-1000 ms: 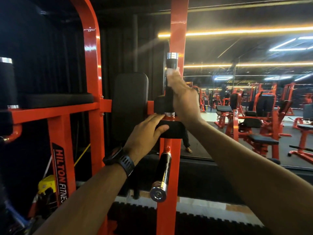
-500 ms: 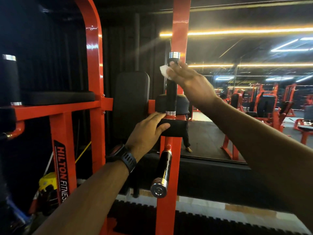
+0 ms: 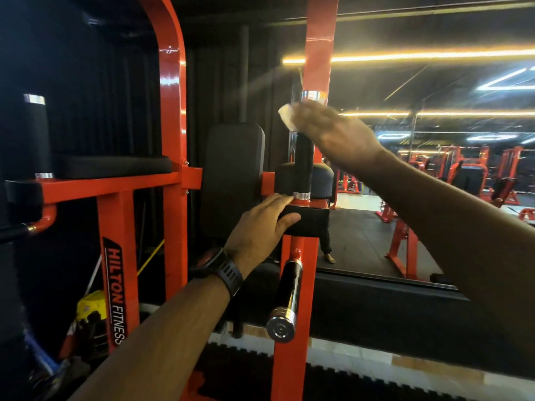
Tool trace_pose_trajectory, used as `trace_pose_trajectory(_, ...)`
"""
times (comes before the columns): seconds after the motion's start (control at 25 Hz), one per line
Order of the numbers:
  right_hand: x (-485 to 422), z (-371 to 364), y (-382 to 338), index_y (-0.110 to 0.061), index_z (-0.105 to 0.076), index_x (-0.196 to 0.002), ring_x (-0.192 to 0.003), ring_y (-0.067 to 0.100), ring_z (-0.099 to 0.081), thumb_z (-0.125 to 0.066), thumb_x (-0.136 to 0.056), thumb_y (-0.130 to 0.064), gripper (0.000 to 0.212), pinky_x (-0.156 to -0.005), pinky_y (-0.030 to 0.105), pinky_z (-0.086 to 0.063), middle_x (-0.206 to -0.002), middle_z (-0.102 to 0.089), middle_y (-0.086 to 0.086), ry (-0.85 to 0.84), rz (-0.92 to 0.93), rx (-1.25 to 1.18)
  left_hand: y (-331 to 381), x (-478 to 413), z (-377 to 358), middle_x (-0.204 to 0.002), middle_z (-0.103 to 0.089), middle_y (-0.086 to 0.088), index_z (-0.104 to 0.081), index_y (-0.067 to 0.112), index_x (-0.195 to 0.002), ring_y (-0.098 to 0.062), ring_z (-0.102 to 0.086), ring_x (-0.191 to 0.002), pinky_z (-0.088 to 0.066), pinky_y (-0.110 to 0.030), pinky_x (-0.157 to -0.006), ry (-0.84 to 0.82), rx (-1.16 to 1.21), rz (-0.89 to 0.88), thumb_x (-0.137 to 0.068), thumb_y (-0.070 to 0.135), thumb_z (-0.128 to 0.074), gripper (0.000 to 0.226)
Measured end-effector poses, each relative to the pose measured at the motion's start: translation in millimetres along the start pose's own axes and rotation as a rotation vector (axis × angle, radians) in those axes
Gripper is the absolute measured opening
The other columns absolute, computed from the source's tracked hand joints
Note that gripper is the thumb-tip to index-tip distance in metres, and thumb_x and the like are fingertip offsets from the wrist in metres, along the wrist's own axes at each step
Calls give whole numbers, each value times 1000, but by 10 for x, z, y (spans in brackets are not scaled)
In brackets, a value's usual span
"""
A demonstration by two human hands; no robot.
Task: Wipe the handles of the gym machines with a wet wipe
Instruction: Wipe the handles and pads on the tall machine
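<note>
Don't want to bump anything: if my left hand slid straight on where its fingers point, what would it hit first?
Probably the chrome collar at the foot of the upright handle; the fingertips of the left hand lie right beside it.

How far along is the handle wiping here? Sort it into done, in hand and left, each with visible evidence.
Done: no handle shows as finished; a wiped one would look no different. In hand: the right hand holds the wipe at the top of the upright grip, while the left hand rests on the pad. Left: likely the lower handle and the far grip, both untouched now.
</note>
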State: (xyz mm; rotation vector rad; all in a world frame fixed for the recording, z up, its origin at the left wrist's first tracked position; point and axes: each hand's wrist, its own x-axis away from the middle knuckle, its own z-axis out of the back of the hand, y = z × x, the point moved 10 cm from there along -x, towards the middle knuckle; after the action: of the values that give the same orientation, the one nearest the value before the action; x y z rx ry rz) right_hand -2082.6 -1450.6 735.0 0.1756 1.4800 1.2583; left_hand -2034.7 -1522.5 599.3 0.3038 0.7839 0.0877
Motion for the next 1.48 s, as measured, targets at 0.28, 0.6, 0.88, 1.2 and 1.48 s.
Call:
trace_pose_trajectory(0.28,123,57,-39,3,-46,-140,-127,40,-55,-56,-89,12,52,-100,52,-50,-146,-47,25,111,-434,-289,-12,11,11,-155,-41,3,-41,20,-151,-14,-39,-141,-27,-17,-103,14,6,8,-103,40,-46,51)
trace_pose_trajectory(0.6,408,-156,284,-9,-58,-85,-57,6,-50,-36,-104,-7,29,-46,14,-41,-72,-57,0,233,-1280,-938,-6,-2,13,-149,-48,2,-46,19,-146,-15,-48,-135,-39,-26,-107,45,34,-17,-102,38,-50,48)
trace_pose_trajectory(0.88,408,-279,316,-5,-68,-108,-60,3,-61,-39,-103,-3,29,-49,14,-46,-88,-69,7,243,-1186,-1176,-43,-28,-5,-152,-46,0,-47,18,-147,-16,-44,-139,-38,-30,-112,51,20,-26,-102,38,-50,49)
trace_pose_trajectory(1.2,440,-275,281,-14,-61,-133,-72,8,-67,-41,-103,-3,38,-61,25,-59,-95,-67,-15,245,-1192,-1329,-66,-36,-18,-152,-45,0,-45,19,-148,-16,-43,-140,-39,-36,-114,52,30,-17,-102,39,-49,50)
trace_pose_trajectory(1.48,740,-564,2,-4,-67,-88,-64,25,-52,-51,-99,-22,27,-56,39,-47,-71,-59,13,87,-1251,-1378,-77,-33,-19,-149,-48,0,-48,18,-146,-16,-47,-136,-43,-35,-111,76,43,-24,-102,36,-51,48)
